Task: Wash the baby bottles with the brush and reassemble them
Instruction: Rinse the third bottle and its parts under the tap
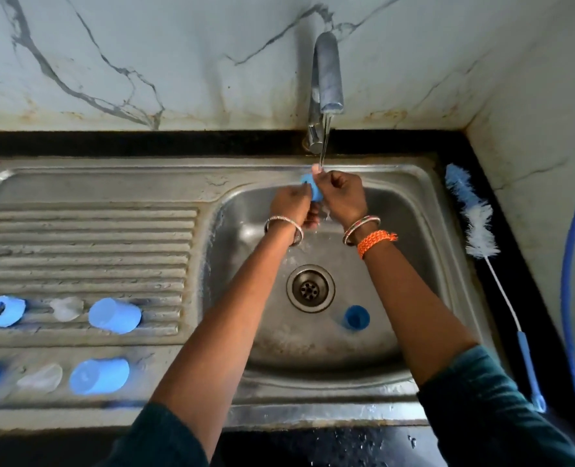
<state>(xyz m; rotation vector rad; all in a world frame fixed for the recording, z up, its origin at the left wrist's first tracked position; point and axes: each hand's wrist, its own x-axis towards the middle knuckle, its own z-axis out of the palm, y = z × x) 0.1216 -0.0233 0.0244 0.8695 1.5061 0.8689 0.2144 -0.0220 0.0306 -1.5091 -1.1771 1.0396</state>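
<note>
Blue plastic showed between both hands under the tap [326,75]: a screw collar [309,188], seemingly with a clear teat poking from its top into the thin stream. The left hand [291,205] curled round the collar from below, and the right hand [345,197] pinched its upper edge, probably so water would run through the ring and drain into the sink [424,230]. It looked matte, pale blue and wet, though its details were too small to read.

A darker blue cap [356,317] lay in the basin near the drain [310,288], likely waiting its turn. On the draining board [94,237] sat two rows of parts, well apart from the water: another blue collar [3,311], a clear teat [66,308] and a pale blue cap [114,315], perhaps left to dry. The bottle brush [474,224] lay unused on the black counter right of the sink.
</note>
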